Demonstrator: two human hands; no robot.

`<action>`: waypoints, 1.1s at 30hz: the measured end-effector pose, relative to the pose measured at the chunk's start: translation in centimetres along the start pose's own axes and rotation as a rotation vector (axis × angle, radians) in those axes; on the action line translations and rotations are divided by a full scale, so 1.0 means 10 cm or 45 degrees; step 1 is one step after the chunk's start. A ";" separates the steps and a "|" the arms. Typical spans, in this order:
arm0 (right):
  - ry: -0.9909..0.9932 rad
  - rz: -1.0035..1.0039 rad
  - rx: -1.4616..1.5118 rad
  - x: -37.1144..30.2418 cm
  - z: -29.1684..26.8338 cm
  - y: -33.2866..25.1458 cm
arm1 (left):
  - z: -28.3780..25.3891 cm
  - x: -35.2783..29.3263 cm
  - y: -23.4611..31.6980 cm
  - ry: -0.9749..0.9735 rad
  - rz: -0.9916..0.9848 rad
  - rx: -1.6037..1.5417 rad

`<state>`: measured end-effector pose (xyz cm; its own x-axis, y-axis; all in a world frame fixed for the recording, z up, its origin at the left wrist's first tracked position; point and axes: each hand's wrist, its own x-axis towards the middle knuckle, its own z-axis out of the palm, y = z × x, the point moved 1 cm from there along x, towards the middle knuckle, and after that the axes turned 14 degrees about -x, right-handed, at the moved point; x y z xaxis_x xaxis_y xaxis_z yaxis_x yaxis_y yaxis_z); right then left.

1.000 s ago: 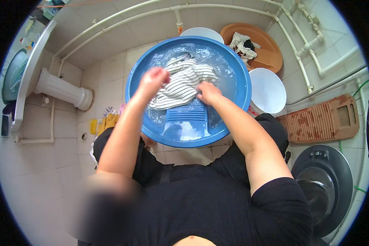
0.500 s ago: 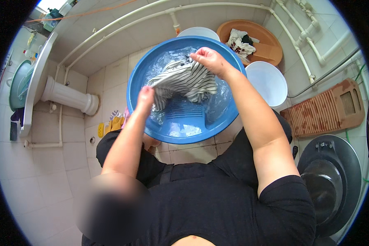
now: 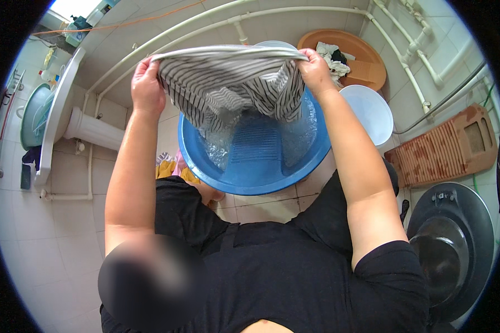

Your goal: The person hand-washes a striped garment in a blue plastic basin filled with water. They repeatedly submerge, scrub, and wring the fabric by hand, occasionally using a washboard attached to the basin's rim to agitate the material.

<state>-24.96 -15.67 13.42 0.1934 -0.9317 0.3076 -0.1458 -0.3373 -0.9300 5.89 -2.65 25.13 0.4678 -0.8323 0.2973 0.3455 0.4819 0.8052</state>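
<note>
A wet garment with black and white stripes (image 3: 197, 89) is stretched wide by its upper edge over a blue washtub (image 3: 244, 186). My left hand (image 3: 148, 87) grips the edge at one end, fingers closed on the cloth. At the other end my right hand (image 3: 315, 71) pinches the same edge. The lower part of the cloth hangs down into the tub, where its bottom meets the water. Soapless-looking, rippled water (image 3: 300, 139) surrounds the tub's built-in ribbed washboard (image 3: 255, 143). The cloth hides the tub's far rim.
To the right stand a white basin (image 3: 366, 114), a brown washboard (image 3: 441, 147) and a dark round tub (image 3: 455, 250). An orange-brown tub (image 3: 366, 53) holds clothes at the back. A pedestal sink (image 3: 55, 122) stands left; pipes (image 3: 294, 11) line the wall. Yellow cloth (image 3: 169, 169) lies by my left foot.
Both hands have lifted the striped garment and spread it wide. My left hand moved left and up, my right hand slightly right and up; the bunched cloth has opened out.
</note>
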 end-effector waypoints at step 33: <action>-0.788 -0.126 -1.420 -0.70 0.60 0.65 | -0.77 -1.08 -1.47 -0.784 -0.861 1.777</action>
<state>-21.47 -10.58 3.99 0.6233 -0.7798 -0.0583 -0.7782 -0.6111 -0.1448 1.99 1.39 6.17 0.0608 -0.9141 -0.4009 -0.7624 -0.3017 0.5724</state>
